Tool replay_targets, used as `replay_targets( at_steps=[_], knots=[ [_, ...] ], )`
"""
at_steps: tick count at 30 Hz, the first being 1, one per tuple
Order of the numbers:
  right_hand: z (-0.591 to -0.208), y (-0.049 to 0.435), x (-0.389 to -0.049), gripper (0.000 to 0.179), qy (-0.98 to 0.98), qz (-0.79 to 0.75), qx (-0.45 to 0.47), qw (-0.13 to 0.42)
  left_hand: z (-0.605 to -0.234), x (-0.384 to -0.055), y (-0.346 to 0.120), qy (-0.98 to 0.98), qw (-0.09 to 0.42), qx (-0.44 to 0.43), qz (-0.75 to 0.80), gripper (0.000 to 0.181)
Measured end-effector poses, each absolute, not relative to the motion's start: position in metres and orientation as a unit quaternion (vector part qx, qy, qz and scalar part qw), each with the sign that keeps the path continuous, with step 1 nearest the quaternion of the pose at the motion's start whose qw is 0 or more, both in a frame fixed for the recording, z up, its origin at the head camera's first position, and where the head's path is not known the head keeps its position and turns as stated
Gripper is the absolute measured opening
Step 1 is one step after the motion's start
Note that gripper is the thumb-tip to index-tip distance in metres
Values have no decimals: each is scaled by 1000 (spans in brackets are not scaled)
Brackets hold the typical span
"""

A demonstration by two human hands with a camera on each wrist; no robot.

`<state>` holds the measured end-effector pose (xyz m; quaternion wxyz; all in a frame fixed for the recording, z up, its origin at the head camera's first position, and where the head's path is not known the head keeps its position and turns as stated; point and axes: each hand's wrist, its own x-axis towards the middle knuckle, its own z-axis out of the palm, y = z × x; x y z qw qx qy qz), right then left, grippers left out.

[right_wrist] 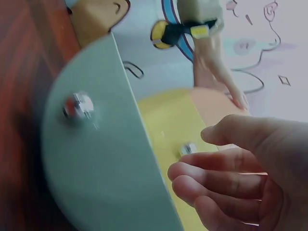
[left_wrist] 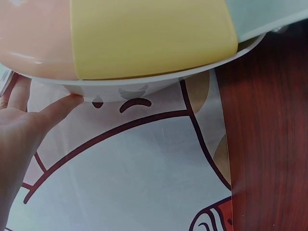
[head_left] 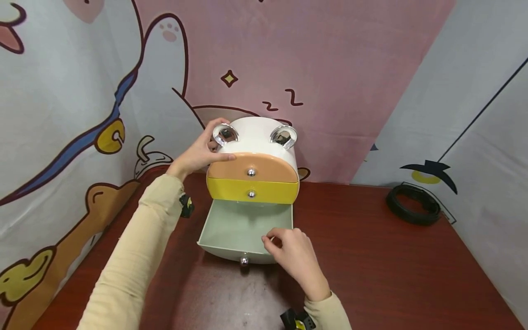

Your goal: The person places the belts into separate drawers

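Note:
A small frog-shaped drawer box [head_left: 256, 133] with a white body and two chrome eyes stands on the table. Its orange top drawer [head_left: 264, 165] and yellow middle drawer [head_left: 272, 192] are closed, each with a round silver knob. The pale green bottom drawer [head_left: 231, 224] is pulled out, and its inside looks bare. My left hand [head_left: 200, 151] holds the box's upper left side, thumb at the front rim [left_wrist: 72, 100] and fingers around the left eye. Over the green drawer's right front corner hovers my right hand [head_left: 294, 254], fingers loosely curled and holding nothing [right_wrist: 231, 178].
A black ring-shaped roll [head_left: 414, 205] lies at the table's back right. Printed cloth walls [head_left: 330, 91] rise behind and beside the dark red wooden table [head_left: 371, 256]. The green drawer's silver knob [head_left: 244, 261] juts toward the front.

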<state>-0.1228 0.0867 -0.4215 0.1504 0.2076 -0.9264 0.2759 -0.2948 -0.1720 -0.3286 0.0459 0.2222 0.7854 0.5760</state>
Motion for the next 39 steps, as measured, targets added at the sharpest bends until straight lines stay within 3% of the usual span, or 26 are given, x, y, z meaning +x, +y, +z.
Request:
replay_targets(
  at_steps=[14, 39],
  knots=[
    [-412, 137, -146, 4, -931, 306, 145, 139, -329, -293, -177, 788, 44, 216, 575, 88],
    [-412, 236, -170, 16, -955, 225, 97, 166, -330, -295, -172, 785, 37, 223, 577, 88]
  ],
)
